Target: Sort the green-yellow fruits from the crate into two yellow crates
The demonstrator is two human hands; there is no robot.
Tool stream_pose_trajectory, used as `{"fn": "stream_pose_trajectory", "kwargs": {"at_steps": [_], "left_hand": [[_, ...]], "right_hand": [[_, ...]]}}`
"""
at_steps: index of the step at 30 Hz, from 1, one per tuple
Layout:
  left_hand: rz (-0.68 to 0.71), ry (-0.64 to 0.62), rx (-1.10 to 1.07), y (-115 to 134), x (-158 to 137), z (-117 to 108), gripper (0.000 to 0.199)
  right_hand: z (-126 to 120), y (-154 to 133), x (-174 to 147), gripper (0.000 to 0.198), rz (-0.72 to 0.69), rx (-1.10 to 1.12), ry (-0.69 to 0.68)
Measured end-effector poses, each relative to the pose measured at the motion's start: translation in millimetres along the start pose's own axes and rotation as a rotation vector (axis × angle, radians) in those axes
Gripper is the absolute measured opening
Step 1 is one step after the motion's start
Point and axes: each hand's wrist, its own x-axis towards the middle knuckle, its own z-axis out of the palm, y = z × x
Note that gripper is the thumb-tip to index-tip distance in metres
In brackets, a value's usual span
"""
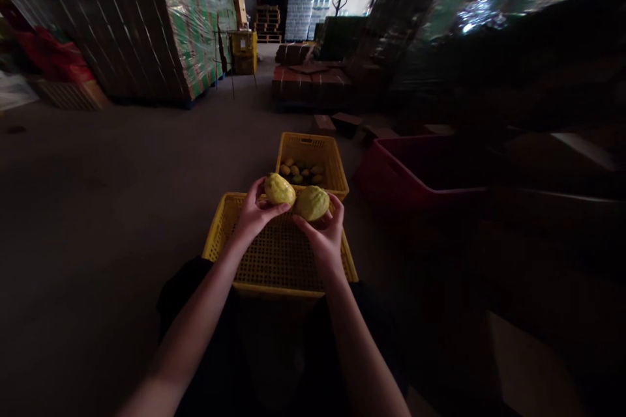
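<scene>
My left hand (257,208) is closed round a yellow, knobbly guava (280,189), thumb underneath. A greener, ribbed guava (312,202) is in my right hand (327,234), gripped between thumb and fingers. The two fruits are side by side, almost touching, above the near yellow plastic crate (283,289). Its perforated bottom shows beneath my wrists. Just beyond stands a second yellow crate (337,166), with several yellow, orange and green fruits (299,170) lying in it.
A red bin (391,172) stands to the right of the crates. Cardboard pieces (346,120) lie on the floor behind. Wrapped pallet stacks (180,19) rise at left and right, with a pallet jack handle (339,3) and bottled water (299,12) at the back.
</scene>
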Motion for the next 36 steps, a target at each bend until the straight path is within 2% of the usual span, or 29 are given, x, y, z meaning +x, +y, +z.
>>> {"fn": "stream_pose_trajectory", "kwargs": {"at_steps": [4, 7, 11, 14, 16, 19, 22, 25, 28, 33, 36], "left_hand": [[-0.018, -0.007, -0.009, 3, -1, 1, 0.071], [-0.055, -0.004, -0.031, 6, -5, 3, 0.065], [-0.165, -0.011, -0.096, 2, -7, 11, 0.050], [-0.261, 0.095, -0.236, -5, -3, 21, 0.030], [-0.300, 0.185, -0.318, -8, 1, 26, 0.023], [-0.284, 0.239, -0.341, -9, 4, 31, 0.023], [-0.299, 0.183, -0.370, -7, 2, 37, 0.028], [-0.346, 0.120, -0.482, -5, 1, 44, 0.035], [-0.385, 0.138, -0.630, -5, 4, 49, 0.034], [-0.500, 0.210, -0.793, -10, 8, 50, 0.032], [-0.519, 0.237, -0.857, -15, 7, 56, 0.033]], "right_hand": [[-1, 1, -1, 0.070, 0.003, -0.022, -0.014], [0, 1, -1, 0.069, 0.062, -0.024, 0.033], [5, -3, 0, 0.050, 0.204, 0.144, 0.101], [14, -8, 0, 0.040, 0.221, 0.233, 0.123], [20, -10, 1, 0.036, 0.280, 0.286, 0.173], [26, -10, 4, 0.029, 0.393, 0.325, 0.251], [26, -11, 9, 0.026, 0.472, 0.402, 0.216], [21, -13, 15, 0.025, 0.492, 0.535, 0.186], [11, -11, 23, 0.024, 0.466, 0.610, 0.188], [-16, 6, 37, 0.022, 0.393, 0.638, 0.321], [-26, 18, 42, 0.024, 0.414, 0.596, 0.376]]}}
